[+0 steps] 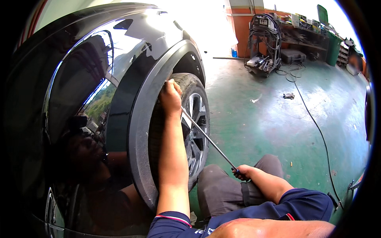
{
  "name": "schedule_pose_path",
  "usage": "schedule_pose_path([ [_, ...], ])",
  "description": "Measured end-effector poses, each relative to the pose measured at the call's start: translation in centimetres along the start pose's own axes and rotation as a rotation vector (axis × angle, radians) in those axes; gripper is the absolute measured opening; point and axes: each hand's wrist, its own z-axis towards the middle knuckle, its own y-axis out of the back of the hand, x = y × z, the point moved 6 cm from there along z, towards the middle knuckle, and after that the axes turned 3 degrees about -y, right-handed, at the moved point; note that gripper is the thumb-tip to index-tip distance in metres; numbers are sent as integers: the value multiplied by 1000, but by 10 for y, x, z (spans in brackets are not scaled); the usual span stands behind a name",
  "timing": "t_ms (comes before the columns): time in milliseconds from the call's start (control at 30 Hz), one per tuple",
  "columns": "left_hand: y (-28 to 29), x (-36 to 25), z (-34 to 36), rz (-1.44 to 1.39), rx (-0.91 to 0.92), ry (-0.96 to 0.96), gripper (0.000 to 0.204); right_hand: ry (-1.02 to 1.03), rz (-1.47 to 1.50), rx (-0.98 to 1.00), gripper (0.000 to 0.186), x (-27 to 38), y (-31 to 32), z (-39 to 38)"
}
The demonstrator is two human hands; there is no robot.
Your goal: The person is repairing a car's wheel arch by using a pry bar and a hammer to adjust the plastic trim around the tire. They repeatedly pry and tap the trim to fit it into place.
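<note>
My left hand (171,97) is closed in a fist between the dark wheel-arch trim (139,107) and the top of the tyre (185,81). What its fingers hold is hidden. My right hand (243,173) grips the dark handle of a long, thin metal rod (210,141) above my thigh. From there the rod slants up and left across the alloy wheel (193,133), and its far end disappears behind my left wrist. The glossy black car body (79,131) rises at the left, with a grey patch (158,37) on its upper panel.
A black cable (317,127) runs over the green floor (242,115). Farther back stand a wheeled machine cart (263,47), a grey case (293,56), a cluttered shelf (303,37) and a green bin (333,47). A crumpled dark item (289,96) lies on the floor.
</note>
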Motion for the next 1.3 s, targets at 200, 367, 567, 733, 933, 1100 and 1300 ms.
schedule_pose_path([
  [200, -2, 5, -3, -69, 25, 34, 45, -20, 20, -36, 24, -2, 15, -6],
  [367, -3, 3, -4, -96, 30, 35, 45, 341, -65, -380, 24, 0, 0, 1],
  [567, 2, 5, -4, -55, 40, 58, 46, 41, 29, -164, 28, -6, 10, 4],
  [733, 2, 6, -7, -50, 63, 66, 47, -35, -16, -34, 23, -5, 17, -4],
  [933, 1, 6, -9, -87, 58, 76, 47, 106, 90, -275, 22, -10, 4, 3],
  [1100, 1, 3, -8, -105, 62, 48, 47, 60, -38, -231, 17, -8, 11, 8],
  [1300, 2, 3, -12, -71, 69, 57, 47, -38, -80, -66, 25, -11, 18, 2],
])
